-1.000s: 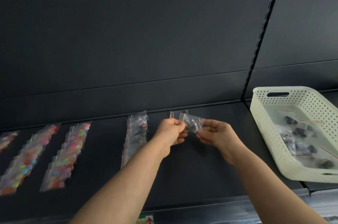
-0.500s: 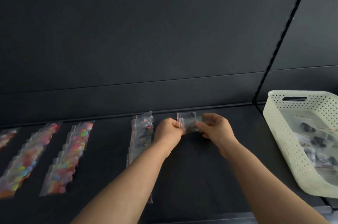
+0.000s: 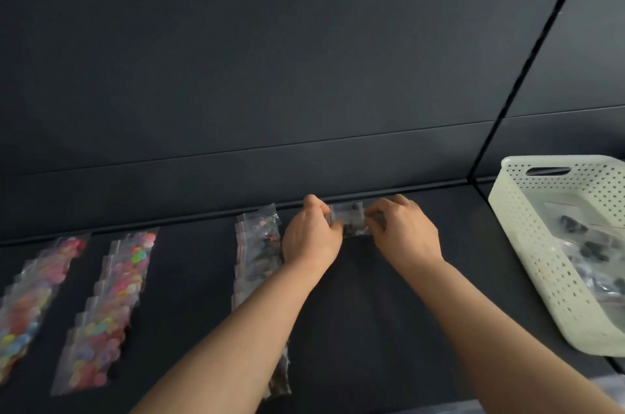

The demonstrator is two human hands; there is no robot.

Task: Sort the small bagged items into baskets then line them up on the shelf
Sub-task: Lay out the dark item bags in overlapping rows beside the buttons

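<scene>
Two rows of bright-dot bags (image 3: 111, 308) lie on the left of the dark, flat shelf (image 3: 372, 319). Next is a row of dark-bit bags (image 3: 257, 244), running from the back toward the front. Just right of its back end, the left hand (image 3: 309, 237) pinches one side of a small clear bag (image 3: 348, 219), thin and crinkly. The right hand (image 3: 402, 234) pinches the other side. Both hands are just as near. I cannot tell if the bag touches the shelf. Far right, a cream basket (image 3: 541, 264) full of little holes holds more bags.

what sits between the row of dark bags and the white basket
Head view: left hand and right hand pinching a small bag, then bare shelf.
</scene>
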